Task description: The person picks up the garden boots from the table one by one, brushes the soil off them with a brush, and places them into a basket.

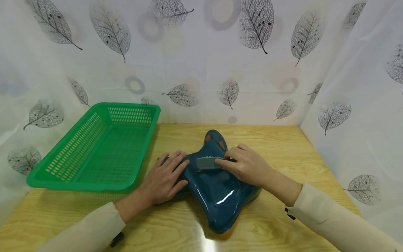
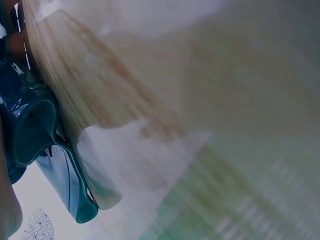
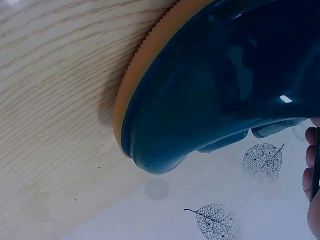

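Two hands (image 1: pixel 165 178) at dark-blue boots (image 1: pixel 217 190), wood-grain table (image 1: pixel 277 220), leaf-print curtain (image 1: pixel 204 63) behind.

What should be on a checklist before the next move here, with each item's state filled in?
1. Right hand has hold of the gray block: ok, the fingers pinch its right end.
2. Left hand is on the blue boots: ok, it rests there with fingers spread.
3. Boots are supported: ok, they lie on the wooden table.
4. Green basket is out of the right hand's way: ok, it stands left of the boots.
5. Block's underside is fully against the boot: cannot tell, that face is hidden.
6. Whole orange sole is visible: not ok, only its edge shows.
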The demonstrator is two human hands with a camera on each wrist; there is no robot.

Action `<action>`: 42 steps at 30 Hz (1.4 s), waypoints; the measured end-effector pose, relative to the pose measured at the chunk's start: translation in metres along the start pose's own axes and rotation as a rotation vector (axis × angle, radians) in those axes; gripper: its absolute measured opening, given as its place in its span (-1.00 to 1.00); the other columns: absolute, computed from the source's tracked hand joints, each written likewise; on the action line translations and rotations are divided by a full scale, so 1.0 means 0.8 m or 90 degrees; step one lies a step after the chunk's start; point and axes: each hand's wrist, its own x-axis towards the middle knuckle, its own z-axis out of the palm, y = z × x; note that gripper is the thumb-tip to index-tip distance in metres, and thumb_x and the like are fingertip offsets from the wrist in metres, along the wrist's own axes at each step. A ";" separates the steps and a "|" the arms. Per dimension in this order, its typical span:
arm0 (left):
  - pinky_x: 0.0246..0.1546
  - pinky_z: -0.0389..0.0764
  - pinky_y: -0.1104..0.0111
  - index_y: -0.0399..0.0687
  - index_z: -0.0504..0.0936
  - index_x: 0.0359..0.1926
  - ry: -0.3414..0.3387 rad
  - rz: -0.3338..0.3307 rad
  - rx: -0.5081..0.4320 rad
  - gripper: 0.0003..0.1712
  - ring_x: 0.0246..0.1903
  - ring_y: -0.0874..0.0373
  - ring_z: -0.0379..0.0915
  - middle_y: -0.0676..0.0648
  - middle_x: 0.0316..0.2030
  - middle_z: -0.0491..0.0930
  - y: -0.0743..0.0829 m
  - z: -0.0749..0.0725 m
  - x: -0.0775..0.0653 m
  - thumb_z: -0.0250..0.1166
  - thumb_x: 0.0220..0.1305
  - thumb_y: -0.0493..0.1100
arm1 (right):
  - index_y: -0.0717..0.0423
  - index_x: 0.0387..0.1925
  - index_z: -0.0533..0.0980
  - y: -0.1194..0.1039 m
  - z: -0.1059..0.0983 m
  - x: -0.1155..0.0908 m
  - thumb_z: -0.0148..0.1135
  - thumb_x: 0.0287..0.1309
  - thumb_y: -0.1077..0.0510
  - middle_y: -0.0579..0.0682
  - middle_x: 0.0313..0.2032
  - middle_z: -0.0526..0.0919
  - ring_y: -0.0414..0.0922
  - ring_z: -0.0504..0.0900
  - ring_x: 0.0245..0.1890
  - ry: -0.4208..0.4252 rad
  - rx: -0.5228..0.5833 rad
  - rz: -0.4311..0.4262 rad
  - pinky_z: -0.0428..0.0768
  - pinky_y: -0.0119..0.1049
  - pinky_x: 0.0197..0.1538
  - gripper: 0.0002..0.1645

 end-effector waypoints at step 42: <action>0.38 0.16 -0.13 -0.11 0.46 0.35 0.006 0.002 -0.014 -0.13 0.47 -0.11 0.14 -0.21 0.42 0.33 -0.001 -0.002 0.001 -0.48 0.54 0.33 | -0.01 -0.07 0.71 0.000 -0.004 0.003 0.41 0.18 0.03 -0.04 -0.34 0.66 -0.18 0.56 -0.43 0.014 0.061 0.020 0.48 -0.33 -0.39 -0.71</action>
